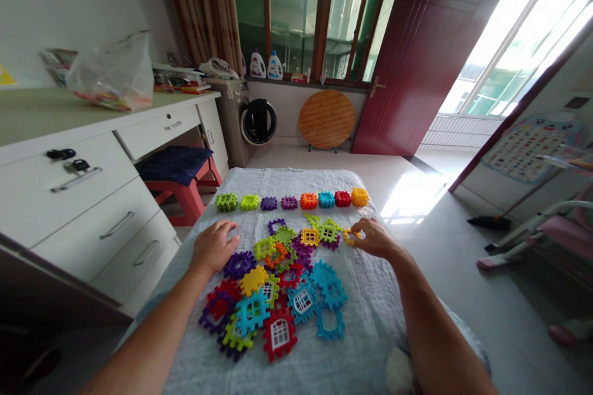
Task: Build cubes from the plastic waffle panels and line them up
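My right hand (376,238) pinches a small yellow building-block piece (349,237) at the right of the pile. On the cloth left of the pile lies my left hand (215,245), fingers loosely apart and holding nothing. Between the hands is a loose pile of square, notched plastic pieces, among them a purple piece (239,264), a solid yellow piece (253,281), a red window piece (280,334) and a blue frame (330,323). Behind them runs a row of small block stacks, from a green stack (227,202) at left to an orange stack (360,197) at right.
A pale blue cloth (365,345) covers the surface under the pieces. At left stand a white desk (92,191) and a red stool (189,200) with a dark top. Beyond are a washing machine (231,117), a round wooden tabletop (327,118) and a red door (417,62).
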Motion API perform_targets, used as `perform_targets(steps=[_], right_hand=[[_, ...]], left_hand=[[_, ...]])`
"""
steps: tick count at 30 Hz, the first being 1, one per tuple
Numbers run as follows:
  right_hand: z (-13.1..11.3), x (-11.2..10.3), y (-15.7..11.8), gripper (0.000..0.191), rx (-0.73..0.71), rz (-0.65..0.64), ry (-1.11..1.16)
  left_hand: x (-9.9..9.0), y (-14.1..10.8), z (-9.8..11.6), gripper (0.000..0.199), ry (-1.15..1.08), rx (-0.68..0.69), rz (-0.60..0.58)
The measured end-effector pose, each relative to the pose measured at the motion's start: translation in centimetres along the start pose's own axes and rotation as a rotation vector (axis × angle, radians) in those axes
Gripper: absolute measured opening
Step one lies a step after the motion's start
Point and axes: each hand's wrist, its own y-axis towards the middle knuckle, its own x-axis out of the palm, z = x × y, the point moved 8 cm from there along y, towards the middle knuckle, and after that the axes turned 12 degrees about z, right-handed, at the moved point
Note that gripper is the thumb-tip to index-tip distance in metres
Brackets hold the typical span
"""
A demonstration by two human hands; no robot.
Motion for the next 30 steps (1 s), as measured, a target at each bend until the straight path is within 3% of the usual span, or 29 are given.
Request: perform_targets(steps=[4, 8, 11, 18, 23, 26, 30], right_hand=[[-4.1, -0.1, 0.4, 0.024, -0.065, 0.105, 0.135], [-9.6, 1.4, 0.2, 0.046, -0.221, 0.098, 0.228], [-11.1, 2.4, 0.1, 0.039, -0.261, 0.057, 0.229], [-11.0, 2.3, 0.1, 0.015, -0.315, 0.063, 0.251], [-11.0, 1.6, 0.2, 0.011, -0.319, 0.176, 0.338], [-9.7, 0.6, 0.5, 0.016, -0.223, 0.268, 0.443], [-6.2, -0.5, 0.8, 0.021, 0.012, 0.398, 0.521]], left_hand=[[0.0, 0.0, 0.0, 0.031, 0.003, 0.000, 0.004], [-0.1, 0.0, 0.1, 0.031, 0.002, 0.001, 0.010], [-0.2, -0.1, 0.2, 0.031, 0.005, 0.005, 0.007], [-0.2, 0.0, 0.2, 0.030, 0.017, 0.005, 0.002], [-0.1, 0.0, 0.0, 0.030, 0.009, 0.017, 0.017], [0.0, 0.0, -0.1, 0.031, 0.004, 0.015, 0.027], [0.0, 0.0, -0.1, 0.031, 0.006, 0.005, 0.034]])
